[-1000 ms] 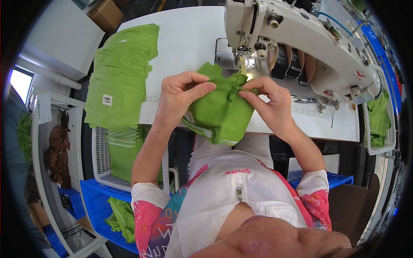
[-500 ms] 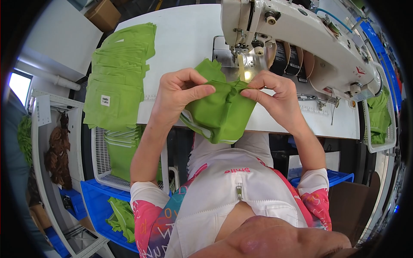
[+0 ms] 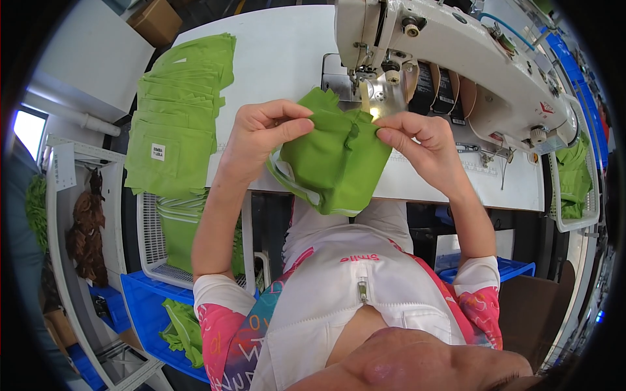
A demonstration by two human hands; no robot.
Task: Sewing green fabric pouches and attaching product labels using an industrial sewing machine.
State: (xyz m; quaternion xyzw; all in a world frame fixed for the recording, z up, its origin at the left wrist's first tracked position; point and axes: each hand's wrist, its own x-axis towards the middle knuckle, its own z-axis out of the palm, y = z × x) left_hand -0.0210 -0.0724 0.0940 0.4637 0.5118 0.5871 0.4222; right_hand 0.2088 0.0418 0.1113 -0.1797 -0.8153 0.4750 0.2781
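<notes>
I had the green fabric piece (image 3: 326, 163) raised on my side of the sewing machine (image 3: 466, 52), just short of its needle, with my left hand (image 3: 270, 135) pinching the top between thumb and finger and my right hand (image 3: 424, 144) pinching the other side. The step called, I judged, for light, level pinches, so the cloth spread without stretching. The seam (image 3: 353, 138) between looked puckered, though I couldn't tell whether its layers lined up.
</notes>
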